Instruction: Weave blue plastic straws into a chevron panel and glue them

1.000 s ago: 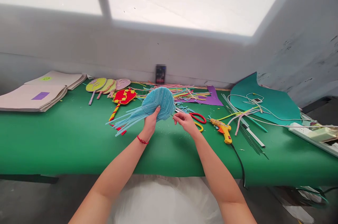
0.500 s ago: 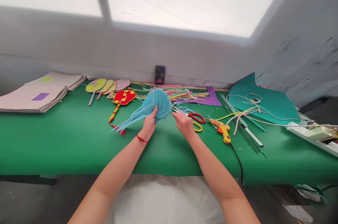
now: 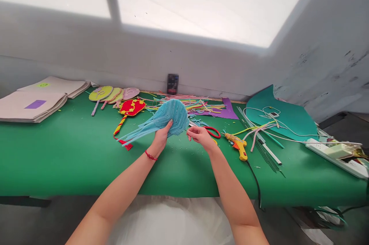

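Observation:
A light-blue fan-shaped piece of pipe cleaners [image 3: 174, 112] is held up over the table, its loose strands trailing to the lower left. My left hand [image 3: 163, 135] grips its lower edge, thumb on the front face and fingers hidden behind. At the piece's right edge my right hand [image 3: 198, 135] is closed in a pinch on a thin dark wire [image 3: 187, 130], of which only a short end shows. Just behind this hand lie red-handled scissors [image 3: 212, 132], partly covered. A red and yellow fan [image 3: 132, 107] with a tassel rests to the left.
Several finished fans [image 3: 100, 93] lie at the back left beside paper stacks [image 3: 43, 102]. Loose pipe cleaners [image 3: 198, 104] and purple paper [image 3: 230, 109] are behind. Rightward are a yellow glue gun [image 3: 240, 147], dark wires [image 3: 269, 156], a teal sheet [image 3: 300, 122] and a power strip [image 3: 319, 145].
The view has shifted slightly. My right hand has turned and lowered a little at the blue piece's edge, its fingers now more visible. My left hand keeps its grip.

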Available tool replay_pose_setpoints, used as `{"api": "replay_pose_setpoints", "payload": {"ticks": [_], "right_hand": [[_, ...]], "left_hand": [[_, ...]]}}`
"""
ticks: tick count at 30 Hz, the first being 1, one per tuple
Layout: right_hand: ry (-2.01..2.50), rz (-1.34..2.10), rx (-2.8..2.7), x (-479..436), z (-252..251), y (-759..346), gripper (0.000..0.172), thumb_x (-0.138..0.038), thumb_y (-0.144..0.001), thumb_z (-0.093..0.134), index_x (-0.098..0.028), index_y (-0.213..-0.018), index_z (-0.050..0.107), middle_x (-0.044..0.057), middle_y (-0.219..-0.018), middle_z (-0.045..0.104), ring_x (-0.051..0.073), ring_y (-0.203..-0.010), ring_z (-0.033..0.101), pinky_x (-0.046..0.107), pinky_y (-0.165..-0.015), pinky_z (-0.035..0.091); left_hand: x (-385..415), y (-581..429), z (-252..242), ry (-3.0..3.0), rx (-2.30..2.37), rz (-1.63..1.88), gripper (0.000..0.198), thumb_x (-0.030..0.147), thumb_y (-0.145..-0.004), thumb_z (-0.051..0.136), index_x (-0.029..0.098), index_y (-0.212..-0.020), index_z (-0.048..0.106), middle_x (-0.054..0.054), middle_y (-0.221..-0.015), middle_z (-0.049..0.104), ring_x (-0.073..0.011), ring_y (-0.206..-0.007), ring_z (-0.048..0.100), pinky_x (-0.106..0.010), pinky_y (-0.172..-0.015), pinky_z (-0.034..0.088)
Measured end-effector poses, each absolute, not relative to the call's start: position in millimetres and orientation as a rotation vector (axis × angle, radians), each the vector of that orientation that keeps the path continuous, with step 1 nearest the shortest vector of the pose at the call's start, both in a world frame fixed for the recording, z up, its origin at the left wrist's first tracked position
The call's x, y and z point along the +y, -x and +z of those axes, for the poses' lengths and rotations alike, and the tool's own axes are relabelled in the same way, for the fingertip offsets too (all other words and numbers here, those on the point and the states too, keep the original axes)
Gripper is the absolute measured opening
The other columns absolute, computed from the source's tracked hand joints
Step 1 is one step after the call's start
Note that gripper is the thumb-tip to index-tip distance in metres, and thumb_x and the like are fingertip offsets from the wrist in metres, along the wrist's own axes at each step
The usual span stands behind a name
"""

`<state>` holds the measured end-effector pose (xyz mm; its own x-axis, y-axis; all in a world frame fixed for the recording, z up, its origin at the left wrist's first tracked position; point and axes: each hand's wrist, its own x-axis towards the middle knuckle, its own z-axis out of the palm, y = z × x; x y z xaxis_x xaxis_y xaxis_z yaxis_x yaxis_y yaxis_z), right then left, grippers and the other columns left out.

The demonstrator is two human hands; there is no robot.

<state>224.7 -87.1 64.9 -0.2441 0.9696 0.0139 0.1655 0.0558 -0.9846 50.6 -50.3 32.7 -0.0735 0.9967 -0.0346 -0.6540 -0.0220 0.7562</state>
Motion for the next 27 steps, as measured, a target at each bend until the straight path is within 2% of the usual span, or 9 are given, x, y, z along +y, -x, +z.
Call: {"api": "replay_pose_setpoints", "payload": {"ticks": [3, 6, 9, 12, 17, 19, 21, 24, 27], "right_hand": [[1.154, 1.578, -1.42, -84, 65, -231, 0.032, -0.045, -0.067, 0.07, -0.016, -0.068, 0.057, -0.003, -0.057, 0.053, 0.002, -0.038, 0.023, 0.021, -0.038, 0.012], [1.107, 1.788, -1.354, -81, 60, -236, 0.032, -0.043, -0.066, 0.072, -0.016, -0.068, 0.054, -0.005, -0.058, 0.05, 0.0, -0.037, 0.016, 0.02, -0.037, 0.008], [1.057, 1.86, -1.348, -79, 57, -240, 0.033, -0.042, -0.067, 0.072, -0.016, -0.07, 0.053, -0.007, -0.056, 0.047, 0.0, -0.038, 0.015, 0.02, -0.038, 0.008], [1.053, 1.781, -1.382, -80, 57, -240, 0.034, -0.045, -0.068, 0.071, -0.017, -0.072, 0.052, -0.006, -0.056, 0.047, 0.001, -0.04, 0.018, 0.02, -0.039, 0.009], [1.195, 1.422, -1.53, -86, 59, -230, 0.035, -0.053, -0.076, 0.061, -0.018, -0.079, 0.058, -0.003, -0.062, 0.053, 0.005, -0.044, 0.028, 0.021, -0.043, 0.019], [1.266, 1.214, -1.639, -88, 57, -224, 0.037, -0.055, -0.08, 0.055, -0.018, -0.078, 0.06, -0.002, -0.061, 0.053, 0.008, -0.049, 0.037, 0.023, -0.047, 0.027], [1.341, 0.931, -1.735, -90, 54, -216, 0.037, -0.053, -0.085, 0.049, -0.019, -0.077, 0.06, -0.002, -0.058, 0.052, 0.011, -0.053, 0.043, 0.024, -0.053, 0.031], [1.457, 0.398, -1.786, -93, 45, -203, 0.031, -0.046, -0.09, 0.046, -0.02, -0.08, 0.06, -0.001, -0.061, 0.055, 0.013, -0.054, 0.045, 0.025, -0.055, 0.03], [1.487, -0.074, -1.796, -97, 37, -191, 0.029, -0.038, -0.094, 0.043, -0.019, -0.079, 0.06, 0.002, -0.068, 0.06, 0.013, -0.06, 0.05, 0.026, -0.055, 0.028]], "left_hand": [[-52, -52, 32, -0.634, 0.729, 1.533, 0.054, 0.025, -0.065, 0.08, 0.021, -0.116, 0.062, -0.007, -0.128, 0.06, -0.0222, -0.128, 0.046, -0.04, -0.112, 0.03], [-55, -53, 33, -0.645, 0.736, 1.525, 0.052, 0.025, -0.064, 0.08, 0.02, -0.114, 0.064, -0.007, -0.126, 0.061, -0.0226, -0.127, 0.048, -0.04, -0.112, 0.03], [-57, -53, 34, -0.667, 0.736, 1.477, 0.052, 0.028, -0.064, 0.08, 0.019, -0.113, 0.065, -0.007, -0.126, 0.061, -0.0241, -0.126, 0.048, -0.041, -0.112, 0.03], [-57, -52, 35, -0.669, 0.737, 1.437, 0.05, 0.029, -0.064, 0.08, 0.019, -0.11, 0.067, -0.007, -0.125, 0.061, -0.0255, -0.125, 0.049, -0.042, -0.113, 0.03], [-54, -47, 37, -0.547, 0.741, 1.426, 0.036, 0.036, -0.072, 0.074, 0.02, -0.103, 0.07, -0.006, -0.12, 0.065, -0.0259, -0.123, 0.051, -0.042, -0.11, 0.034], [-52, -46, 40, -0.476, 0.765, 1.441, 0.033, 0.041, -0.075, 0.07, 0.02, -0.101, 0.07, -0.006, -0.118, 0.066, -0.0256, -0.123, 0.051, -0.042, -0.109, 0.036], [-51, -45, 43, -0.444, 0.773, 1.505, 0.031, 0.038, -0.077, 0.07, 0.02, -0.101, 0.069, -0.006, -0.12, 0.065, -0.0241, -0.123, 0.052, -0.04, -0.108, 0.038], [-50, -44, 47, -0.431, 0.79, 1.631, 0.032, 0.03, -0.076, 0.071, 0.019, -0.106, 0.067, -0.005, -0.126, 0.061, -0.0219, -0.121, 0.054, -0.038, -0.106, 0.041], [-50, -44, 49, -0.404, 0.839, 1.692, 0.034, 0.03, -0.076, 0.071, 0.019, -0.108, 0.066, -0.004, -0.128, 0.06, -0.0205, -0.12, 0.054, -0.035, -0.104, 0.043]]}}
